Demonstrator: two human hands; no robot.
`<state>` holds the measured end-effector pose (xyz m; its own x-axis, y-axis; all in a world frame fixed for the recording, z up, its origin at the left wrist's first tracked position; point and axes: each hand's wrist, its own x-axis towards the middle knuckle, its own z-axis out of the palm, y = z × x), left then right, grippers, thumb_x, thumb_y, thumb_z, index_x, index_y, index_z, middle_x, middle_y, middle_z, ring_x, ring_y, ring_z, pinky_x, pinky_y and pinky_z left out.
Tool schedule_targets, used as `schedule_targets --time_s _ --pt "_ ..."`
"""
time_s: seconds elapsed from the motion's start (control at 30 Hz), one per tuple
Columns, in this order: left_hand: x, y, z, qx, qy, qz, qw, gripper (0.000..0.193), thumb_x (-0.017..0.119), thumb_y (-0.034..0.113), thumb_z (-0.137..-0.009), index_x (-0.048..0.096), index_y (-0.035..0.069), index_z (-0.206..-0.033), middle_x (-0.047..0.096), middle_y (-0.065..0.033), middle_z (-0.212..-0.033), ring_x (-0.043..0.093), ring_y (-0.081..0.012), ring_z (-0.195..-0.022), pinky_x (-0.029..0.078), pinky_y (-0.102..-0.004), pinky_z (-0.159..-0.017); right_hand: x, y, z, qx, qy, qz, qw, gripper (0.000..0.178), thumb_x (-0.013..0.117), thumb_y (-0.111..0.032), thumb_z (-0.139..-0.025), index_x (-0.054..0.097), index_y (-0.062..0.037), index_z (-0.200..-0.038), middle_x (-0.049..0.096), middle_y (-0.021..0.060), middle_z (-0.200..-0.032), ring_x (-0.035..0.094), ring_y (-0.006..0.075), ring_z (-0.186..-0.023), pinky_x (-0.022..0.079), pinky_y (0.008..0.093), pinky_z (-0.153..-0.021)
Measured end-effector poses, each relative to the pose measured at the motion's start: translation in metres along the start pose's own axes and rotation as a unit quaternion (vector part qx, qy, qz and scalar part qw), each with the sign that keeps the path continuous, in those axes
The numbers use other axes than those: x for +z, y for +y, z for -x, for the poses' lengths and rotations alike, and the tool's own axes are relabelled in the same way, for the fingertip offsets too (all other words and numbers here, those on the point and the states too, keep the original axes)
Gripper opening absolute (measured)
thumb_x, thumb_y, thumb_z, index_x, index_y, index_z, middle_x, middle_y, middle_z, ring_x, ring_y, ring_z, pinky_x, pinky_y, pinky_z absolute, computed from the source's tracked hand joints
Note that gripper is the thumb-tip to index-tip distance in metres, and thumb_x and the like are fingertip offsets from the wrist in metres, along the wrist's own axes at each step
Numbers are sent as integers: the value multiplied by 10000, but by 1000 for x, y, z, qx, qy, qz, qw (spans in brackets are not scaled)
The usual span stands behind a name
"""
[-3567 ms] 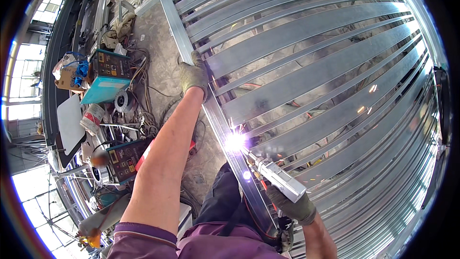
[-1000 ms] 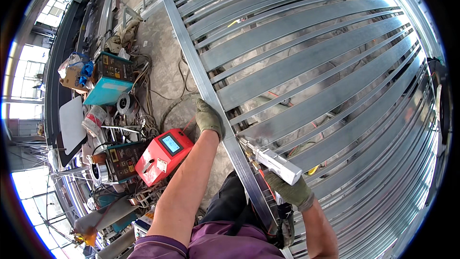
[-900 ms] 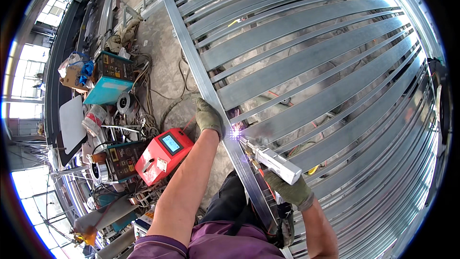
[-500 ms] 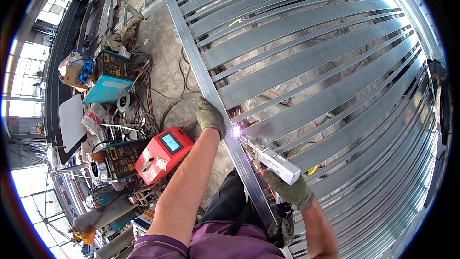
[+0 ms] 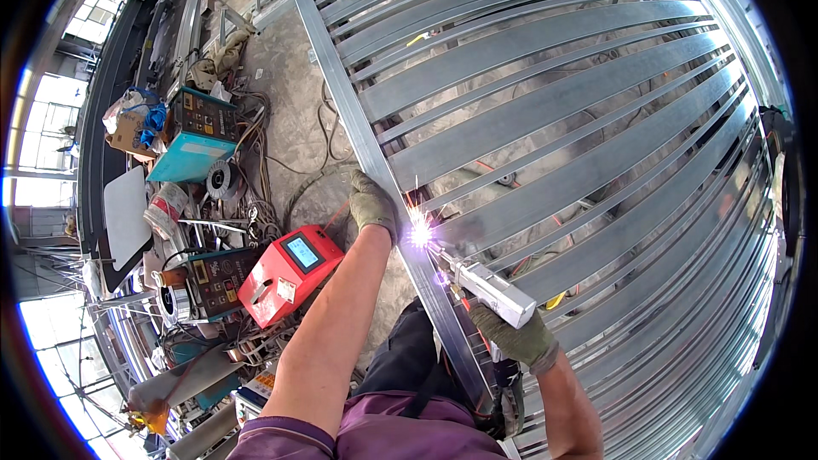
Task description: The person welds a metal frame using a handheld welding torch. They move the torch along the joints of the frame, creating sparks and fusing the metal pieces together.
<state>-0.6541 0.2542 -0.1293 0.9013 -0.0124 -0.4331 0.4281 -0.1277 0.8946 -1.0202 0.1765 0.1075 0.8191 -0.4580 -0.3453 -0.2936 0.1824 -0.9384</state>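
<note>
My left hand [image 5: 372, 207], in an olive work glove, grips the outer edge of a long galvanized steel rail [image 5: 348, 102]. In my right hand [image 5: 517, 342], also gloved, is a silver hand-held welding torch [image 5: 492, 290], held from behind and below. Its nozzle points up and left at the joint between the rail and a wide steel slat [image 5: 520, 209]. A bright violet-white glare with orange sparks hides the nozzle tip and the joint itself. The glare lies just right of my left hand.
Many parallel slats [image 5: 545, 115] run off right, with gaps showing cables on the floor below. Left of my forearm stands a red box with a lit screen [image 5: 294, 273]. Beyond it are teal welding machines [image 5: 198, 153], wire spools [image 5: 223, 180] and tangled cables [image 5: 264, 179].
The glare at the joint has grown, and orange sparks now fly upward from it. A second small violet glow shows beside the torch nozzle. Both hands stay practically in place.
</note>
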Motion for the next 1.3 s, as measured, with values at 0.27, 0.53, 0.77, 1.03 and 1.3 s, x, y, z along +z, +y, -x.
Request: schedule_targets --time_s 0.27,0.53,0.77,1.03,1.3 --pt "0 7 3 -14 0 21 1000 792 364 626 -1135 670 -52 -1407 742 -235 -1346 710 -380 -1234 539 -452 -1057 0 -6 3 20 0 -5 1000 418 847 -186 -968 732 -28 -1337 814 100 -1185 790 175 -1060 634 332 -891" --pt "6 17 13 -59 -27 75 995 731 389 610 -1141 635 4 -1468 683 -159 -1456 654 -352 -1306 491 -434 -1127 -2 -9 5 43 6 -10 999 449 853 -188 -967 717 -23 -1361 812 102 -1178 782 155 -1041 638 322 -863" --pt "13 36 33 -109 -27 104 988 713 404 618 -1142 609 52 -1523 636 -89 -1548 598 -323 -1384 446 -403 -1194 -2 -7 7 44 -1 -53 998 435 836 -145 -974 708 -6 -1366 805 98 -1197 771 147 -1061 637 307 -867" --pt "9 37 30 -92 -18 61 994 723 393 617 -1142 618 33 -1503 653 -116 -1512 623 -328 -1343 473 -413 -1157 -2 -15 7 39 -9 -36 999 415 818 -99 -976 703 5 -1362 798 99 -1218 764 146 -1099 642 305 -890" --pt "9 31 22 -75 -13 59 995 741 386 616 -1138 635 2 -1469 683 -159 -1450 663 -338 -1277 509 -430 -1102 -2 -16 9 30 -8 -52 998 413 820 -108 -981 704 2 -1363 806 76 -1161 764 112 -1008 634 288 -818"
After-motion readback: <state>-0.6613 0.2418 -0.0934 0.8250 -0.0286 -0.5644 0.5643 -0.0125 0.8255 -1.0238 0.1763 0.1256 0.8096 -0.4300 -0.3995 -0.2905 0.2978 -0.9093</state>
